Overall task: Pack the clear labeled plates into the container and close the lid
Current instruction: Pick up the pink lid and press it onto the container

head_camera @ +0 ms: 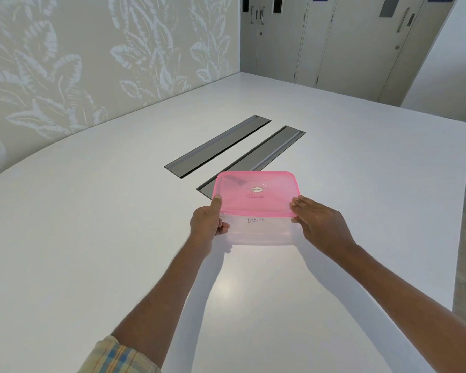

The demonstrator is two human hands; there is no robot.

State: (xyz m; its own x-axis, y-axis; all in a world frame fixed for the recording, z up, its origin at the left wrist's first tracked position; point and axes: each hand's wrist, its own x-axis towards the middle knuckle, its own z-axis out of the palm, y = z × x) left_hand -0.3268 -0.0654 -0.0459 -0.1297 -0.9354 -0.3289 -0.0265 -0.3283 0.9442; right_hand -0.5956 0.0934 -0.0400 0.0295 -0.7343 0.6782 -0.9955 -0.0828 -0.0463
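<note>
Roughly crosswise container [261, 234], pink lid [264, 181] uppermost

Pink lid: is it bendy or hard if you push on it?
Probably a bit bendy: the pink lid looks thin and see-through. Likely light, like the thin clear container under it. It shouldn't roll, being flat and rectangular; the left hand and right hand touch its near corners.

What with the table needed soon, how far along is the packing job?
Nearly finished, it seems. No plates show on the table, and the pink lid already sits on the clear container; its contents are unclear. In hand: the left hand grips the near left corner, the right hand presses the lid's near right edge. Left: perhaps seating the far edge.
</note>
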